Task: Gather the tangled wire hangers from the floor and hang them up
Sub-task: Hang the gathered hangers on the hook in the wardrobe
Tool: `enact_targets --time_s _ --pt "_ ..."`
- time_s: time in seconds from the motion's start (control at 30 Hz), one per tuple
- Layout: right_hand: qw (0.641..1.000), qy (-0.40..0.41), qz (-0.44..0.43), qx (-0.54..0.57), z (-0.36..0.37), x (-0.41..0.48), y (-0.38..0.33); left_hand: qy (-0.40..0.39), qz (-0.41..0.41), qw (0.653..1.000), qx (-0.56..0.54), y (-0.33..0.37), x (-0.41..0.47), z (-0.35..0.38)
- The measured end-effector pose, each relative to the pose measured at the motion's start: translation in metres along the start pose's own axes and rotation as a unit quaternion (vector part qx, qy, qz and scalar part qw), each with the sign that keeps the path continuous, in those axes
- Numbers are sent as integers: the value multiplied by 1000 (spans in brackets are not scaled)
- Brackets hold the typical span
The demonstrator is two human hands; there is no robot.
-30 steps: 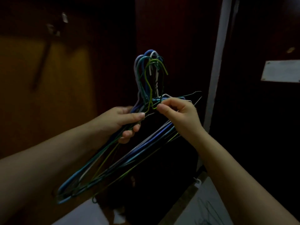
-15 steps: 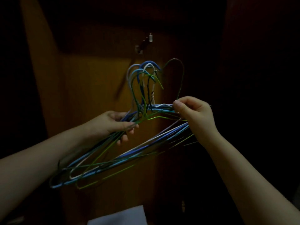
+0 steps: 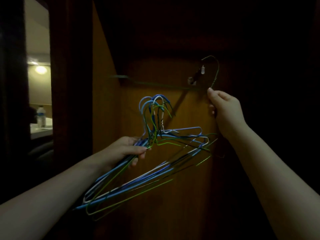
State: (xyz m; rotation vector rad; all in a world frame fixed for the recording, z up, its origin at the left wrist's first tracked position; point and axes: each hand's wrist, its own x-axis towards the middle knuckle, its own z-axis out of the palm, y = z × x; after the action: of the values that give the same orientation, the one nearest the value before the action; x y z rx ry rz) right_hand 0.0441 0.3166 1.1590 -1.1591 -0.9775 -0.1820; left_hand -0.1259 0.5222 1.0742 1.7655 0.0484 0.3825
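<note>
My left hand (image 3: pixel 128 150) grips a bundle of blue, white and green wire hangers (image 3: pixel 155 163) by their left shoulders, hooks pointing up. My right hand (image 3: pixel 225 110) is raised to the upper right and pinches the neck of a single dark green hanger (image 3: pixel 216 70). That hanger's hook curves over a small peg (image 3: pixel 197 76) that sticks out of the wooden panel (image 3: pixel 173 196); its long bar stretches left in the shadow. In the dim light I cannot tell whether the hook rests on the peg.
A dark frame (image 3: pixel 69 84) stands at the left. Beyond it a lit room shows a ceiling lamp (image 3: pixel 40 69) and a bottle (image 3: pixel 41 115) on a counter. Everything right of the panel is black.
My right hand has drawn one dark green hanger out of the bundle and lifted it up and right to the peg. The view has swung left; the left hand keeps the bundle.
</note>
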Motion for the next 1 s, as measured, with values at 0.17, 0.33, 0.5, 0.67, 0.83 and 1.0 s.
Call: enact_targets --time_s 0.17,0.33,0.5,0.67,0.83,1.0 --pt "998 46 42 31 -2 52 10 -13 1 1000 -27 -19 31 -7" --pt "992 104 72 13 -4 102 34 -59 9 997 -40 -38 72 -25" --pt "988 129 69 -49 -3 145 71 -89 17 995 -30 -45 120 -58" --pt "979 175 74 -77 -9 188 96 -105 28 994 -22 -46 165 -85" --pt "969 179 64 -156 -13 218 133 -146 24 989 -18 -54 207 -96" --pt "959 162 68 -221 -3 247 157 -181 32 983 -6 -50 250 -95"
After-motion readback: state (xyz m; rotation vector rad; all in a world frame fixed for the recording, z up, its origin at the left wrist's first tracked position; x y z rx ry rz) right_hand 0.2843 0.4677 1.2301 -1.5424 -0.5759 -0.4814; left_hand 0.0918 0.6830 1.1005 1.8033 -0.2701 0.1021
